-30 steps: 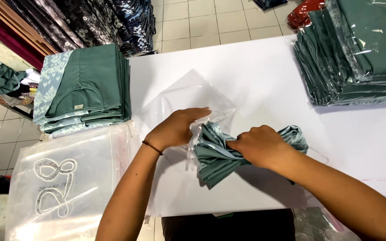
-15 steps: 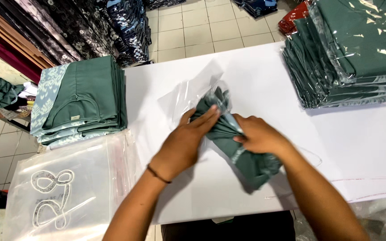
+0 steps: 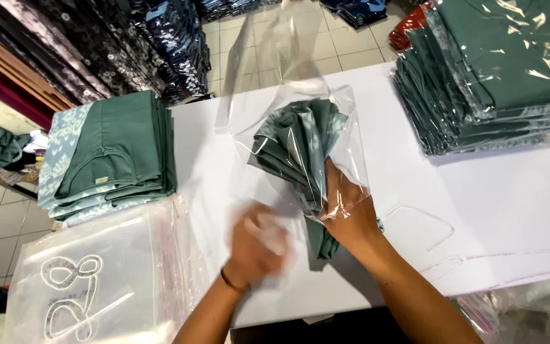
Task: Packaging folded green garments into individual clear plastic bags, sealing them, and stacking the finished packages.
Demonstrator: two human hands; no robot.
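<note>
Here the right hand [image 3: 348, 213] grips a folded green garment [image 3: 297, 153] through a clear plastic bag [image 3: 300, 121], fingers closed round the lower end of the bundle, the forearm reaching in from the lower right. The garment sits mostly inside the bag, its bottom edge sticking out below the hand, and the bag's open flap stands up toward the far side. The left hand [image 3: 256, 245] is blurred just beside the bundle's lower end, apart from it; whether it is open or curled cannot be told.

Everything rests on a white table [image 3: 504, 197]. To the left lies a stack of folded green clothes [image 3: 116, 156], with a pile of empty plastic bags [image 3: 90, 280] in front of it. At the right stands a stack of bagged green garments [image 3: 491, 76], cut off by the frame. Beyond is a tiled floor [image 3: 256, 44] and rows of dark patterned clothes [image 3: 103, 44].
</note>
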